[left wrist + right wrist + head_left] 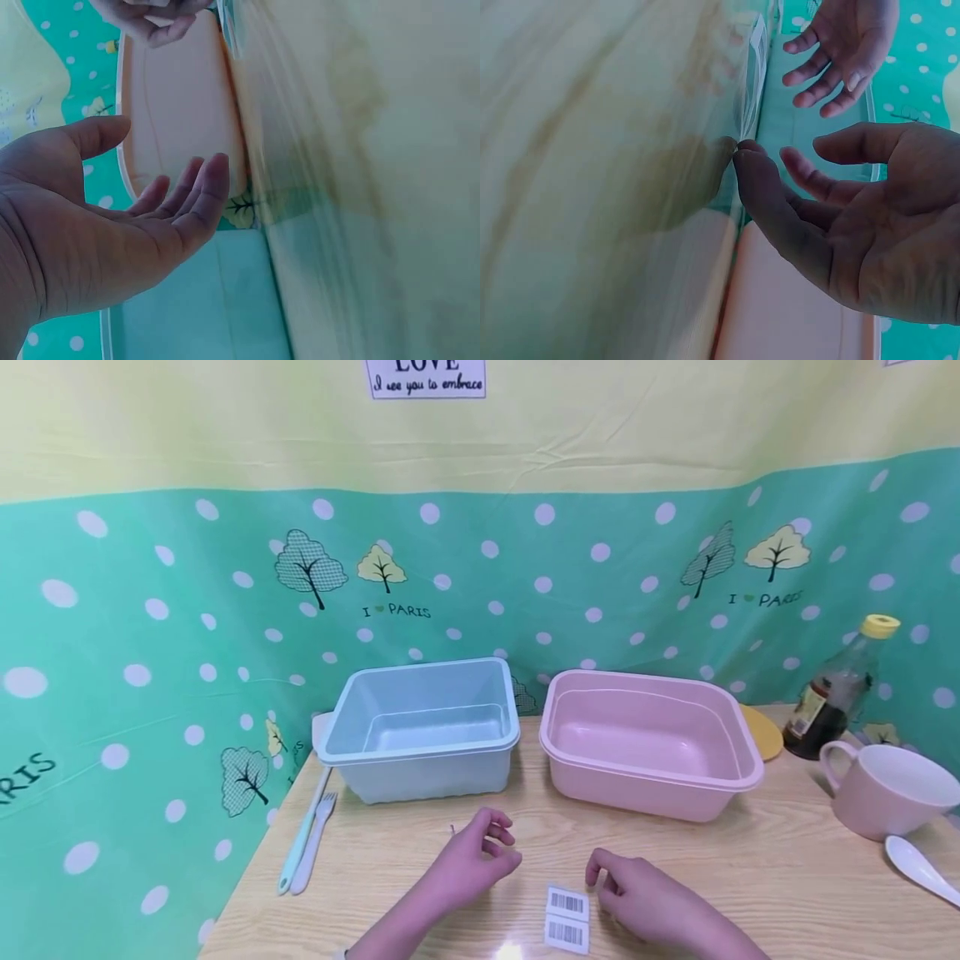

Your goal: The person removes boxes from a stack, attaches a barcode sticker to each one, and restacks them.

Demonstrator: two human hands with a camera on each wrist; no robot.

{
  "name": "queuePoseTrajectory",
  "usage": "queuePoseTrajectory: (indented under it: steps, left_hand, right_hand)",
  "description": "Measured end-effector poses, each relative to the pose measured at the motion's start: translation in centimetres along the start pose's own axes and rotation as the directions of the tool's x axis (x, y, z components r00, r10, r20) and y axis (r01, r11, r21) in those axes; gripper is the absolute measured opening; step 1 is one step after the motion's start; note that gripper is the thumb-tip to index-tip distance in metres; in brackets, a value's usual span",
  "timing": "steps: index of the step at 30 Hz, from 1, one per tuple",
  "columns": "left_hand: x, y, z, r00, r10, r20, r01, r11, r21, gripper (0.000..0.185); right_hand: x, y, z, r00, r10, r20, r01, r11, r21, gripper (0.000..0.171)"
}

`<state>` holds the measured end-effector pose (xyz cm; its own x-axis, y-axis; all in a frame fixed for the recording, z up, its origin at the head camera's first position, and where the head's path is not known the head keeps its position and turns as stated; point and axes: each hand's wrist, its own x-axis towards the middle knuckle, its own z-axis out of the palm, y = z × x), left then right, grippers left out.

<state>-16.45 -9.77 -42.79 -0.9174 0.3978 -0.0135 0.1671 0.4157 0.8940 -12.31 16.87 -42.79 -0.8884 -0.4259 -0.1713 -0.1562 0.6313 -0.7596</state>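
Note:
A small white barcode label point(567, 918) with two printed codes lies flat on the wooden table near its front. My right hand point(637, 893) is just right of it, fingers loosely bent and holding nothing. In the right wrist view, a fingertip of that hand point(877, 232) reaches the tabletop close to the label point(754, 79); whether it touches the label I cannot tell. My left hand point(476, 860) hovers left of the label. Its thumb and fingers are apart and relaxed in the left wrist view, with nothing in the hand point(112, 217).
Behind the hands stand a blue basin point(423, 768) and a pink basin point(637, 789). A fork point(315, 843) and a blue-handled utensil point(303, 843) lie left. At right are a sauce bottle point(832, 702), a yellow disc point(763, 732), a pink mug point(885, 797) and a white spoon point(918, 868).

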Motion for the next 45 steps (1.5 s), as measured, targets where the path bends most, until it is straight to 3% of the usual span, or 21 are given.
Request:
queuePoseTrajectory:
  steps: [6, 13, 21, 28, 33, 40, 45]
  left_hand:
    - [-1.3, -0.1, 0.4, 0.996, -0.037, 0.080, 0.036, 0.999, 0.018, 0.040]
    - [-1.8, 0.0, 1.2, 0.979, -0.079, 0.188, 0.070, 0.996, 0.054, 0.035]
    - [-1.8, 0.5, 1.7, 0.969, -0.097, 0.228, 0.095, 0.995, 0.022, 0.030]
    - [-1.9, 0.5, 1.8, 0.953, -0.148, 0.265, 0.170, 0.983, -0.064, 0.027]
    - [-1.9, 0.2, 1.6, 0.959, -0.123, 0.255, 0.150, 0.985, -0.090, 0.029]
    - [-1.8, 0.0, 1.6, 0.973, -0.100, 0.207, 0.112, 0.992, -0.051, 0.032]
    - [-1.7, 0.1, 1.6, 0.982, -0.098, 0.163, 0.115, 0.989, -0.098, 0.034]
  right_hand:
    - [0.3, -0.6, 0.5, 1.000, 0.016, 0.013, -0.017, 1.000, 0.011, 0.014]
    - [0.7, -1.2, 0.9, 1.000, 0.020, 0.018, -0.020, 0.999, 0.031, 0.012]
    - [1.0, -1.5, 1.2, 0.997, 0.055, 0.052, -0.061, 0.992, 0.114, 0.011]
    - [1.1, -1.6, 1.7, 0.996, 0.065, 0.056, -0.076, 0.975, 0.209, 0.012]
    - [1.2, -1.8, 1.9, 0.996, 0.061, 0.070, -0.077, 0.964, 0.253, 0.013]
    - [1.3, -1.9, 1.8, 0.992, 0.039, 0.119, -0.077, 0.939, 0.334, 0.011]
    - [1.6, -1.9, 2.0, 0.997, -0.011, 0.076, -0.012, 0.955, 0.297, 0.010]
